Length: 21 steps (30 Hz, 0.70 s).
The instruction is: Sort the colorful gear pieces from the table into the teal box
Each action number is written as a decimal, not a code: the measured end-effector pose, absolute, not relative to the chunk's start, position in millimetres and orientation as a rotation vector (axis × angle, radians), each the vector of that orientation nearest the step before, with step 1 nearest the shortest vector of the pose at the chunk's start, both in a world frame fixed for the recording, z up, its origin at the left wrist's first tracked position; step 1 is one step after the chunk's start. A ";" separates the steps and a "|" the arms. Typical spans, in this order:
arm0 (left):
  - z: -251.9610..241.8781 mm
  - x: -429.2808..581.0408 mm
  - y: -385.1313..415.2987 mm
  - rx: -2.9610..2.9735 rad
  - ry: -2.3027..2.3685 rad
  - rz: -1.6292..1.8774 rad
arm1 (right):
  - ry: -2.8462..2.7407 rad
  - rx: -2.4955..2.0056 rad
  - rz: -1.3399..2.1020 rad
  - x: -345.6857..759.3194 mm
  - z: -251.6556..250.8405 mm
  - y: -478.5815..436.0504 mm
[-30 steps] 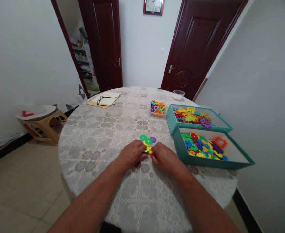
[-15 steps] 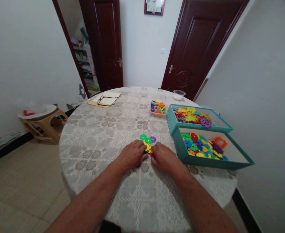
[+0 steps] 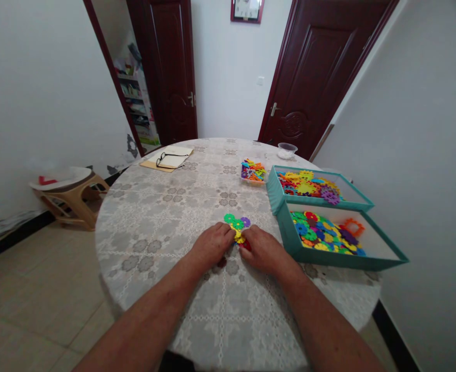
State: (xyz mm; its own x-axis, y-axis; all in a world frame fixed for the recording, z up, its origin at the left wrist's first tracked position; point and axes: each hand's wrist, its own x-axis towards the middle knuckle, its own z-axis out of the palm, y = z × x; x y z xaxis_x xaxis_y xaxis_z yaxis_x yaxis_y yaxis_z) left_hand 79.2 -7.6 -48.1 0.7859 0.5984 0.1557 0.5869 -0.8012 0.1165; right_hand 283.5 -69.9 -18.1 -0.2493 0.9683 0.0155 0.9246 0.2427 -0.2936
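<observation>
A small cluster of joined plastic gear-shaped discs lies on the patterned tablecloth, with green discs [image 3: 229,218], a purple disc [image 3: 245,222] and yellow discs [image 3: 237,233]. My left hand [image 3: 214,243] pinches the cluster from its left side. From the right, my right hand [image 3: 260,249] has its fingers closed on the cluster too, with a red disc [image 3: 245,245] partly showing under them. The lower part of the cluster is hidden by my fingers. A dark red disc [image 3: 222,262] lies just below my left hand.
Two teal boxes [image 3: 300,254] of colourful discs and larger pieces stand at the right. Behind are a small tub [image 3: 253,182] of pieces and a clear bowl [image 3: 287,150]. Glasses [image 3: 161,158] lie on papers [image 3: 150,164] at the back left.
My left fingers have shifted slightly up, uncovering more of the dark red disc below them. More of the red disc shows by my right fingers. Both hands stay on the cluster.
</observation>
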 end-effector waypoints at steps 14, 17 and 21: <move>-64.4 75.6 3.7 2.493 1.206 0.666 | -2.055 -1.602 0.280 276.6 -36.6 -56.8; -62.3 74.4 2.9 2.418 1.190 0.726 | -1.950 -1.512 0.297 272.4 -36.2 -56.6; -52.1 74.6 -0.3 2.282 1.082 0.805 | -1.749 -1.489 0.514 264.5 -37.4 -58.7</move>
